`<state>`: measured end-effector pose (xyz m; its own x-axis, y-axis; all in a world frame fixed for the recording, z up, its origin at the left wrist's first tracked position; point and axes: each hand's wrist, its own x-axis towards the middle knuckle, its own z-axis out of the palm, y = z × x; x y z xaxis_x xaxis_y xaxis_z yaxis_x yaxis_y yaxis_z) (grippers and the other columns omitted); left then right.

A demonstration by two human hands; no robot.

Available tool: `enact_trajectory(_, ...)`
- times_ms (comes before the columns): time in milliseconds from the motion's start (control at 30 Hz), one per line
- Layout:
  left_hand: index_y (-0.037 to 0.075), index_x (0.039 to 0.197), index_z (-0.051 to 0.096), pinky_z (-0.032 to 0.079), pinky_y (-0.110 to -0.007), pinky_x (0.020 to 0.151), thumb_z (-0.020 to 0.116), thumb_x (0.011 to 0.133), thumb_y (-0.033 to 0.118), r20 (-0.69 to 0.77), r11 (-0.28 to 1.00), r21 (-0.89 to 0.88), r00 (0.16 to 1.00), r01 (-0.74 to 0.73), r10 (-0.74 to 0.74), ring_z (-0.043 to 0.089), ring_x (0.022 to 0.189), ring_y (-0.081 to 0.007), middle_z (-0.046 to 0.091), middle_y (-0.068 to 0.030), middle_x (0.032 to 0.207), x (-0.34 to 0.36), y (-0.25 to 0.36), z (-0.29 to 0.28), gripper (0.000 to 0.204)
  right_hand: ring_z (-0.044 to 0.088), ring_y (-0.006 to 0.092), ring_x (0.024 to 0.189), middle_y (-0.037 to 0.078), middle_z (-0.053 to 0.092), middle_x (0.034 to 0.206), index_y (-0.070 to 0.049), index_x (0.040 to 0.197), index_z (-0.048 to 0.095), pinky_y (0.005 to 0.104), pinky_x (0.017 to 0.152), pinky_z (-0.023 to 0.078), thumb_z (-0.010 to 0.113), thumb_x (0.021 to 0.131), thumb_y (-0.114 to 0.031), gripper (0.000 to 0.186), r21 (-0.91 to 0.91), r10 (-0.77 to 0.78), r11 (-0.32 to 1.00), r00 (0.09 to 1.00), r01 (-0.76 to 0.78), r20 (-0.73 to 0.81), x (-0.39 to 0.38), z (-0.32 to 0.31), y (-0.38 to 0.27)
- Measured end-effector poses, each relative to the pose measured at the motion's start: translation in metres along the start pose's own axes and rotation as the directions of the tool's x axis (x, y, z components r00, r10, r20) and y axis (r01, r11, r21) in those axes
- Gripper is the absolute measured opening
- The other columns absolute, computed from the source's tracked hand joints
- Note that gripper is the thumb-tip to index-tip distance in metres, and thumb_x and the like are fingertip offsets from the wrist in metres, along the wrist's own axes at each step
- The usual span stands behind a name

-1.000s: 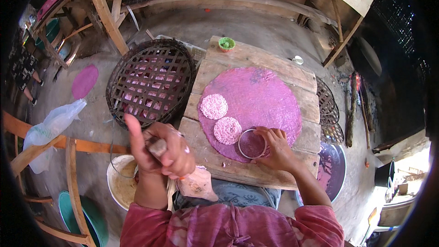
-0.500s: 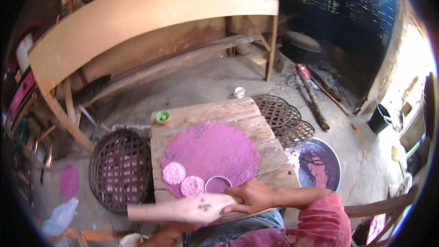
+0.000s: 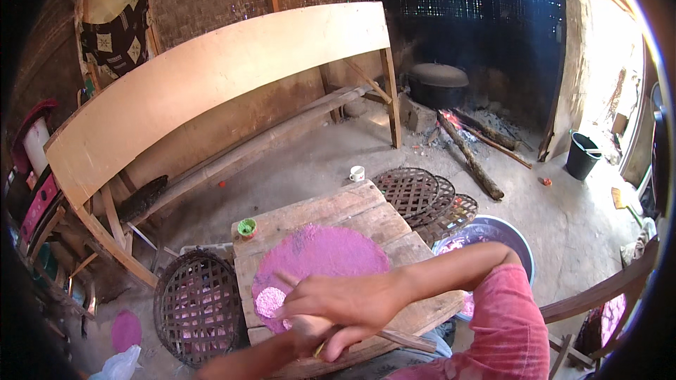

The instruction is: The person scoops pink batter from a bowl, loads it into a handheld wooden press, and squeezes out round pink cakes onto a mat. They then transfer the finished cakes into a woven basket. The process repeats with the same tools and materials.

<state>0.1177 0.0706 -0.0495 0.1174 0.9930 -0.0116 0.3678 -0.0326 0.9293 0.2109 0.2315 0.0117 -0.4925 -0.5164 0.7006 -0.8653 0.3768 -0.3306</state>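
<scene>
Pink and lacy, a disc [image 3: 270, 302] was seen on a round purple sheet [image 3: 327, 253] and might be smeared if the right hand [image 3: 341, 302] were lowered — neither its grip nor the left hand's [image 3: 303, 341] could be told.

R hand [image 3: 345, 302] over L hand [image 3: 301, 341], R elbow [image 3: 508, 260] bent, L forearm [image 3: 246, 362] low

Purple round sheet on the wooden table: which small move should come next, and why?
Perhaps ease the right hand rightward: in this view it covers the near part of the purple sheet, with one pale pink disc plainly visible beside its fingers.
</scene>
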Motion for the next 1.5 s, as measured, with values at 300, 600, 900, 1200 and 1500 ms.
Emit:
enact_trajectory(300,0.011,0.111,0.061,0.052,-0.034,0.075,0.058,0.09,0.013,0.236,0.873,0.429,0.961,-0.233,0.141,0.063,0.09,-0.02,0.064,-0.0105,0.099,0.035,0.029,-0.03,0.022,0.062,0.0443,0.074,0.02,0.059,0.086,-0.003,0.129,0.033,0.0525,0.062,0.049,0.06,0.087,-0.007,0.049,-0.039,0.305,0.945,0.918,-0.325,-0.254,0.01,-0.02,-0.047)
enact_trajectory(600,0.006,0.107,0.06,0.056,-0.039,0.074,0.061,0.091,0.011,-0.411,0.893,0.444,0.902,0.073,0.131,0.066,0.09,-0.0235,0.065,-0.0069,0.095,0.024,-0.026,-0.075,0.017,0.038,0.0049,0.048,-0.003,0.041,0.066,-0.015,0.103,0.044,0.0198,0.041,0.033,0.049,0.101,-0.021,0.008,0.047,0.055,0.922,0.01,-0.384,-0.998,-0.088,-0.127,-0.053)
enact_trajectory(900,0.009,0.118,0.056,0.05,-0.045,0.098,0.061,0.095,0.02,-0.855,0.548,-0.276,0.462,-0.79,0.236,0.061,0.104,-0.0249,0.06,-0.0084,0.105,0.15,0.016,-0.023,0.026,0.064,0.0285,0.092,0.016,0.066,0.098,-0.008,0.113,0.05,0.043,0.088,0.05,0.034,0.104,-0.044,0.04,0.433,0.494,0.869,-0.385,0.239,-0.78,-0.152,-0.041,0.035)
enact_trajectory(1200,0.005,0.106,0.058,0.047,-0.033,0.082,0.064,0.09,0.006,-0.709,0.847,0.078,0.569,-0.525,0.418,0.054,0.092,-0.0141,0.057,-0.0041,0.098,0.116,0.038,-0.112,0.017,0.064,0.0298,0.105,0.015,0.067,0.111,-0.008,0.102,0.071,0.0421,0.086,0.051,0.055,0.09,-0.029,0.029,-0.277,0.635,-0.766,-0.614,-0.581,-0.469,-0.381,0.031,-0.077)
enact_trajectory(1500,0.004,0.115,0.059,0.048,-0.03,0.087,0.069,0.089,0.017,-0.793,0.969,0.085,0.573,-0.233,0.207,0.057,0.096,-0.0135,0.059,-0.0046,0.105,0.144,0.001,-0.096,0.031,0.07,0.0328,0.092,0.018,0.071,0.099,-0.006,0.097,0.072,0.0447,0.077,0.055,0.049,0.087,-0.016,0.027,-0.336,0.638,-0.769,-0.685,-0.544,-0.352,-0.403,0.01,-0.146)
